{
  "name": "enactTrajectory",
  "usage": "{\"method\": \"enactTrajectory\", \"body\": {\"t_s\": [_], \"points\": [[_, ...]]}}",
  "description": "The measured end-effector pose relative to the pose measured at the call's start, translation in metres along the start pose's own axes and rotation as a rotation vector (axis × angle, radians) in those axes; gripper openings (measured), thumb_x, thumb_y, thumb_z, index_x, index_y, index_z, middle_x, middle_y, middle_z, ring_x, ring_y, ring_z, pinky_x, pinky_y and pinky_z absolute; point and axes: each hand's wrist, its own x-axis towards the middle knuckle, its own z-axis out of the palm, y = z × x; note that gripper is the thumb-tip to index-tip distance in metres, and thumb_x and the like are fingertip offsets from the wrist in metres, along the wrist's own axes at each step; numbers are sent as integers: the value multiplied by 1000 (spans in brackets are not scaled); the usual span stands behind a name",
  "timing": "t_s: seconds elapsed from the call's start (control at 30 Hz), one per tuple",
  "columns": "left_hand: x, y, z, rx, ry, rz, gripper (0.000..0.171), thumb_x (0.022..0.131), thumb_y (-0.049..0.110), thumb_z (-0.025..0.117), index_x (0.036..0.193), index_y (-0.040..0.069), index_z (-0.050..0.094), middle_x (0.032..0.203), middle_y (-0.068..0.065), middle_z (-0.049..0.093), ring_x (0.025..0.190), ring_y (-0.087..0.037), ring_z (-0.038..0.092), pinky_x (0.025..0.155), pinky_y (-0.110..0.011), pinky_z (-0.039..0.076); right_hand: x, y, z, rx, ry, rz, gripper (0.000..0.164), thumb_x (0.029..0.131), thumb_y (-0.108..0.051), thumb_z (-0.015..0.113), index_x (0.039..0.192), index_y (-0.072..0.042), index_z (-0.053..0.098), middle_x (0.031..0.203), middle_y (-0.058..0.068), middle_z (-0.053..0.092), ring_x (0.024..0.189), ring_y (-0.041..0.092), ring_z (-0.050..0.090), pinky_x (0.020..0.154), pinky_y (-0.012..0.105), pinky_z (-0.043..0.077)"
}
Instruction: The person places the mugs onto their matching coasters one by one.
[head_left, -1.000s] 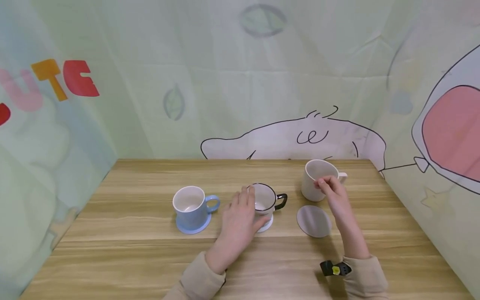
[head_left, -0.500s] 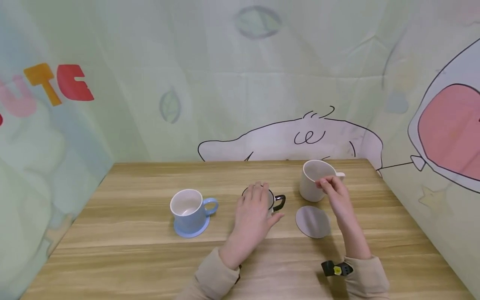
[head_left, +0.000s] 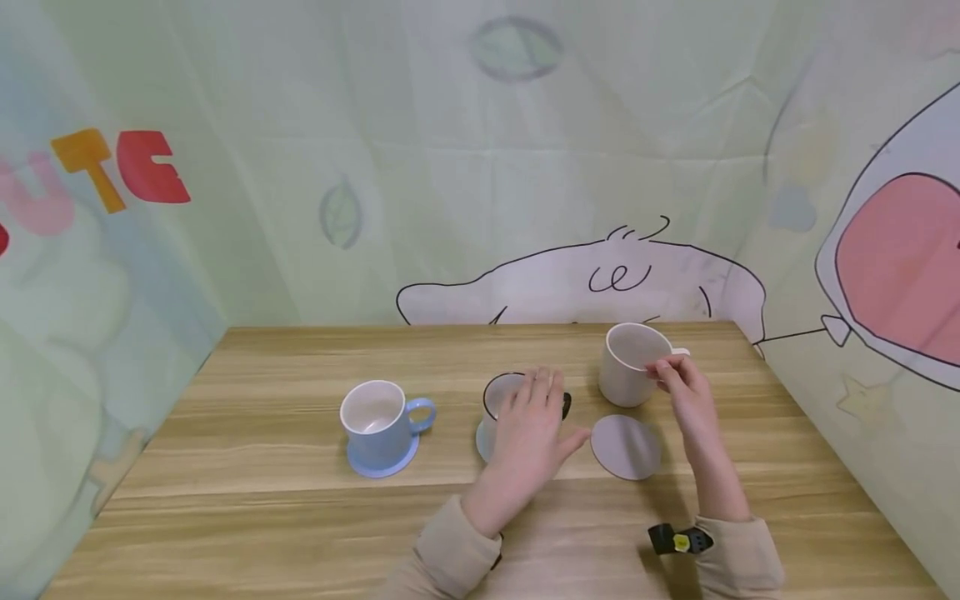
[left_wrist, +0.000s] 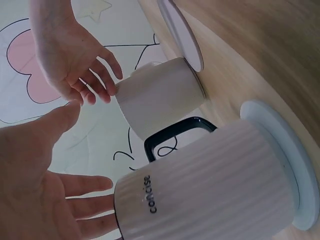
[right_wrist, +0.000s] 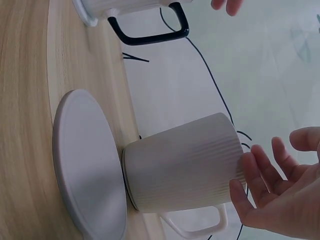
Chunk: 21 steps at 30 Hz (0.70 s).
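Note:
My left hand (head_left: pixel 528 433) is over the near side of a white mug with a black rim and handle (left_wrist: pixel 210 185), fingers straight and thumb spread to the right. That mug stands upright on a pale blue coaster (left_wrist: pixel 280 135) and bears the word "concise". At the rim of a plain white mug (head_left: pixel 624 375), on the handle side, are the loosely bent fingertips of my right hand (head_left: pixel 690 404); nothing is gripped. This plain mug stands on the bare wood just behind a grey-lilac coaster (head_left: pixel 626 447).
To the left, a blue mug (head_left: pixel 378 437) with a white inside stands on a blue coaster (head_left: pixel 382 468), handle pointing right. All of it is on a wood-grain table (head_left: pixel 285 533). A printed cloth (head_left: pixel 420 200) hangs behind and along the sides.
My left hand has moved right across the black-rimmed mug, now partly covering its handle. My right hand has shifted slightly right along the plain mug's rim. The mugs have stayed put.

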Motion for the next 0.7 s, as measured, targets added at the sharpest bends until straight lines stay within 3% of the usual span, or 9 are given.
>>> {"method": "enactTrajectory", "body": {"t_s": [0.27,0.57,0.7], "points": [[1,10,8,11,23,67,76,82,62,62,136,10,50,136,-8,56,129,-24,51,103,-41,44,2,3,-5,62,66,-7,12,101,-17,45,96,-11,54,81,-25,61,85,-6,59,82,13,44],[0,19,15,-19,-50,114,79,85,62,60,141,8,46,143,-8,51,133,-24,47,110,-40,40,3,6,-8,99,85,12,11,101,-16,46,95,-11,54,80,-22,62,83,-5,60,79,12,44],[-1,22,18,-7,-52,135,80,85,61,60,142,8,44,144,-8,50,132,-23,48,113,-40,37,4,8,-10,110,92,20,12,101,-15,46,93,-13,56,78,-22,62,83,-5,59,79,13,44]]}}
